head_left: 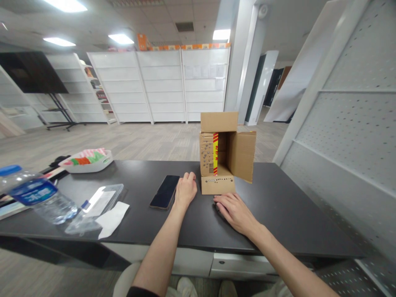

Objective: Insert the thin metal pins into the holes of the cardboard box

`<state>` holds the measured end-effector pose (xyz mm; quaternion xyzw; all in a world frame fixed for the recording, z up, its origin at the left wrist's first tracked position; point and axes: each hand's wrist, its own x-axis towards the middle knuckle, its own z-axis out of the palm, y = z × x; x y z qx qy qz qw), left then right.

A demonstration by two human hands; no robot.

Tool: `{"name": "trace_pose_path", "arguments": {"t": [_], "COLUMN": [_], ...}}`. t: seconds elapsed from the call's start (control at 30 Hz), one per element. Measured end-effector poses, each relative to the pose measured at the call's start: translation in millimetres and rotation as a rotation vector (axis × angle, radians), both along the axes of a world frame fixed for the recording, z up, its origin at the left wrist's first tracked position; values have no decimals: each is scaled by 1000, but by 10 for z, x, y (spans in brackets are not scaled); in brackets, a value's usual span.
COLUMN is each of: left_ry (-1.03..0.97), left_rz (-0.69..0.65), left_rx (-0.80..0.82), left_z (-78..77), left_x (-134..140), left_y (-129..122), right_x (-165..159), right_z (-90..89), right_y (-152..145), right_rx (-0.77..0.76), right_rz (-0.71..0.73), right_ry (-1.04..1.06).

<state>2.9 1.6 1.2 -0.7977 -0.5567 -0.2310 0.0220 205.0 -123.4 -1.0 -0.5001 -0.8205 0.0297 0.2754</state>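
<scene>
My left hand (185, 189) rests on the dark desk beside the right edge of a black smartphone (165, 192). Its fingers are curled inward, and nothing shows in them. To the right, my right hand (233, 210) lies over a small dark thing that looks like a computer mouse (221, 211), mostly hidden beneath the palm and fingers. Just beyond both hands stands an open cardboard box (206, 154) with its opening facing me. One flap sticks up, one swings out to the right, and a perforated flap hangs at the front. Yellow-and-red tape runs down its inner left side.
On the left of the desk (272, 198) are a water bottle (40, 196), a clear plastic case (107, 198), a white paper piece (114, 220) and a white basket (89, 165) of colourful items. A perforated panel (349, 136) borders the right side. Drawers (238, 266) sit below.
</scene>
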Motion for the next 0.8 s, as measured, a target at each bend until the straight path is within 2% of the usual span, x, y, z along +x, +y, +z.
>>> {"name": "trace_pose_path", "arguments": {"t": [0.27, 0.47, 0.8], "left_ry": [2, -1, 5], "left_rz": [-6, -5, -7], "left_rx": [1, 1, 8], "left_z": [7, 6, -13], "left_x": [-2, 5, 0], "left_y": [0, -5, 17], "right_x": [43, 43, 40], "right_z": [-51, -34, -24], "right_y": [51, 120, 389], "right_rx": [0, 61, 176], "right_rz": [-1, -19, -148], "right_ry": [59, 168, 451]}}
